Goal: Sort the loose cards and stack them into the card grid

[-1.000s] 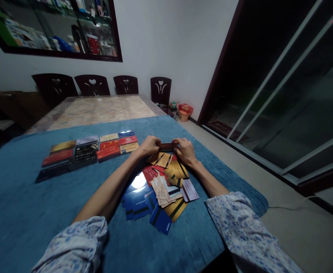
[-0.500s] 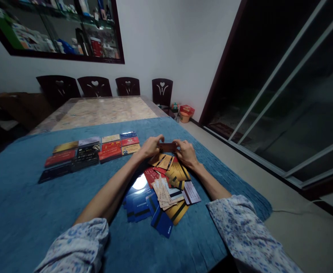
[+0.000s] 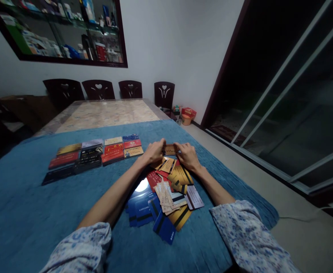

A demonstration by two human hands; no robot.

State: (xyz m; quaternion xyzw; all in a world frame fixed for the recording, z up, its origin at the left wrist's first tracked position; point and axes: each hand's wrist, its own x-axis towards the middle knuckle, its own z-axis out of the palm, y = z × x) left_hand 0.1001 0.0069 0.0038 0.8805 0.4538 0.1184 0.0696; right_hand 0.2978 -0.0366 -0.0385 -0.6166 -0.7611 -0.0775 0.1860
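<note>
Pinching a tan card [image 3: 170, 149] at both short ends with the fingers of left hand [image 3: 155, 152] and right hand [image 3: 189, 156], just beyond the loose cards [image 3: 164, 197] on the cloth-covered counter [image 3: 109, 112]; likely light, stiff and slick, so best held by the edges, without flexing

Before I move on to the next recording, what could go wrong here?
The tan card, pinched at its ends by the left hand and right hand, could slip onto the loose pile below. The left forearm lies close to the blue cards and might nudge them. If that arm swings outward, it could knock the neat card stacks to its left.
</note>
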